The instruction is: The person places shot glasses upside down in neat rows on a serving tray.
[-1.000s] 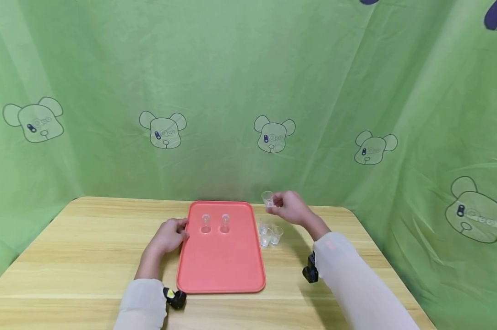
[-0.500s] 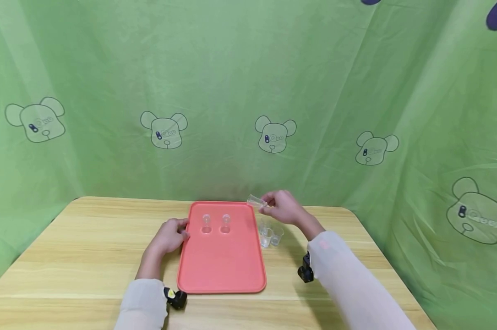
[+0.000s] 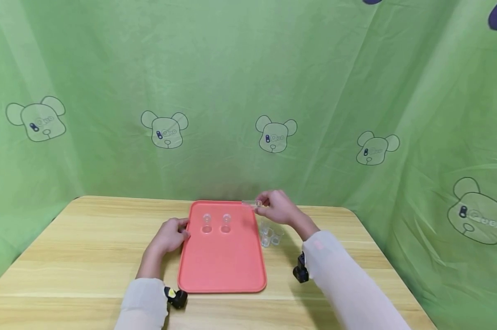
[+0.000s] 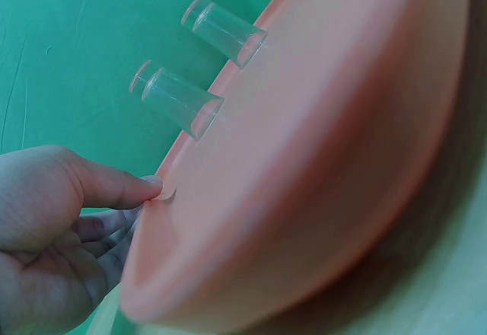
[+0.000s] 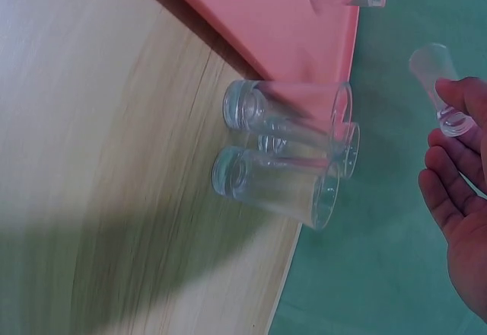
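Pinched near its thick base by my right hand [image 3: 279, 208] is a small clear shot glass [image 5: 432, 65]. The glass lies on its side in the head view, mouth toward the left, over the far right corner of the red tray [image 3: 221, 268]. At the tray's left edge, my left hand [image 3: 169, 236] grips the rim, thumb [image 4: 125, 190] on top and fingers outside. Two shot glasses stand upside down side by side on the tray's far half, a left one [image 4: 179, 99] and a right one [image 4: 228, 32].
Just right of the tray, three upright shot glasses [image 5: 278, 186] stand close together on the wooden table [image 3: 87, 256]. Behind the table hangs a green curtain [image 3: 219, 91] with bear-head drawings; it also runs down both sides.
My right hand has moved left toward the tray, tipping its shot glass from upright onto its side, mouth leftward. My left hand and the tray have stayed put.
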The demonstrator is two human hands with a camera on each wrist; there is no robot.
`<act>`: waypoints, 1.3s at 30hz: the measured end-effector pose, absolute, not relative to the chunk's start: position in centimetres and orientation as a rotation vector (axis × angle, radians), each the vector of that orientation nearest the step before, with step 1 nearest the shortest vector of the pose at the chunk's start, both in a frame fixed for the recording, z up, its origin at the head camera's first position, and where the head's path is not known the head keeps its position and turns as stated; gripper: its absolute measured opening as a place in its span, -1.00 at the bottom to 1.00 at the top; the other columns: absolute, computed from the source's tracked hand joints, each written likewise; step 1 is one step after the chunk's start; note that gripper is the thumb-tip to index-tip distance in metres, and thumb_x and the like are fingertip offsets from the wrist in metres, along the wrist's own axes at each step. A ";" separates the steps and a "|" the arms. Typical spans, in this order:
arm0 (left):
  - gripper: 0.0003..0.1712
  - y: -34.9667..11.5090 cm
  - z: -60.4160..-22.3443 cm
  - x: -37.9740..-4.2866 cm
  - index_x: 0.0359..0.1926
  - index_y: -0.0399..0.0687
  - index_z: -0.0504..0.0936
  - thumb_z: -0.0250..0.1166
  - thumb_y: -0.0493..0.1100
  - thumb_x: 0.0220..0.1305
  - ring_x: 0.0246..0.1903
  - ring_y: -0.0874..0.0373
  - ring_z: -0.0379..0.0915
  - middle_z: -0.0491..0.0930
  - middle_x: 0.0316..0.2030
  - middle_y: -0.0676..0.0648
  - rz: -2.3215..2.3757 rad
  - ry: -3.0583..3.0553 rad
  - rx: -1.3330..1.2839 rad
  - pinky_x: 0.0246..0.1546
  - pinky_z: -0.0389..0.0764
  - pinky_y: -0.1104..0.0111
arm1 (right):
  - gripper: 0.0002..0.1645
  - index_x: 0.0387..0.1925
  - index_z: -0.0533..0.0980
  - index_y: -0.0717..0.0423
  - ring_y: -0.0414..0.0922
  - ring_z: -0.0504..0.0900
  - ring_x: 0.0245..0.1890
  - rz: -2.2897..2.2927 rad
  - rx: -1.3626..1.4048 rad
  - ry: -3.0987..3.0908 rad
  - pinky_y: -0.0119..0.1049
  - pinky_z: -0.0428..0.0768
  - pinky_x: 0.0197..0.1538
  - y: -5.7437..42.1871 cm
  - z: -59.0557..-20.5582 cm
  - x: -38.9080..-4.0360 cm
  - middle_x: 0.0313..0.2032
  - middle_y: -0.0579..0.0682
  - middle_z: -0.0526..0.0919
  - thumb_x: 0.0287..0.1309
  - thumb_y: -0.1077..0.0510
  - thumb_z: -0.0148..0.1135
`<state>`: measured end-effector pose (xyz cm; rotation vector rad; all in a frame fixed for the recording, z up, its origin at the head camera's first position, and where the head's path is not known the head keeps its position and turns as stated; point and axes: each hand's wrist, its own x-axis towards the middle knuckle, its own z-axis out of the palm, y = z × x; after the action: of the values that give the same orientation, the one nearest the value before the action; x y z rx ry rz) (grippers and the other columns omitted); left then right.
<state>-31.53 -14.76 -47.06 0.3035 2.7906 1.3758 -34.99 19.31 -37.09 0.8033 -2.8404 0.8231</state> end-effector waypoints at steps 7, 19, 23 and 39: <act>-0.43 -14.8 -46.9 -31.4 0.35 -0.36 0.49 0.24 -0.43 0.31 -0.32 0.07 0.50 0.64 -0.29 -0.13 1.394 2.764 0.281 -0.28 0.56 0.29 | -0.91 -0.27 0.67 0.17 -0.17 0.67 -0.36 0.865 0.835 -2.828 -0.32 0.64 -0.26 18.5 -37.6 -35.0 -0.38 -0.07 0.70 0.18 0.22 0.36; -0.42 -14.7 -46.9 -31.3 0.37 -0.38 0.45 0.22 -0.42 0.33 -0.32 0.07 0.50 0.62 -0.29 -0.14 1.406 2.746 0.265 -0.28 0.56 0.28 | -0.91 -0.26 0.67 0.21 -0.19 0.65 -0.33 0.856 0.830 -2.848 -0.34 0.65 -0.17 17.0 -38.9 -35.0 -0.36 -0.07 0.69 0.19 0.28 0.38; -0.42 -14.7 -46.8 -31.3 0.38 -0.37 0.45 0.22 -0.42 0.33 -0.32 0.06 0.49 0.62 -0.29 -0.15 1.416 2.736 0.255 -0.28 0.55 0.28 | -0.96 -0.33 0.63 0.16 -0.19 0.64 -0.33 0.834 0.838 -2.858 -0.34 0.64 -0.18 16.7 -39.2 -35.1 -0.39 -0.08 0.67 0.18 0.29 0.38; -0.41 -14.8 -46.9 -31.4 0.36 -0.38 0.47 0.22 -0.45 0.29 -0.37 0.08 0.48 0.60 -0.34 -0.13 1.429 2.748 0.270 -0.33 0.55 0.29 | -0.96 -0.36 0.64 0.19 -0.20 0.64 -0.33 0.705 0.887 -2.911 -0.37 0.61 -0.24 16.1 -40.2 -35.3 -0.39 -0.06 0.68 0.17 0.36 0.33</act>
<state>-31.41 -14.75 -46.95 0.2698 2.7480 1.4290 -35.32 16.10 -40.17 0.8871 -2.9107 0.7050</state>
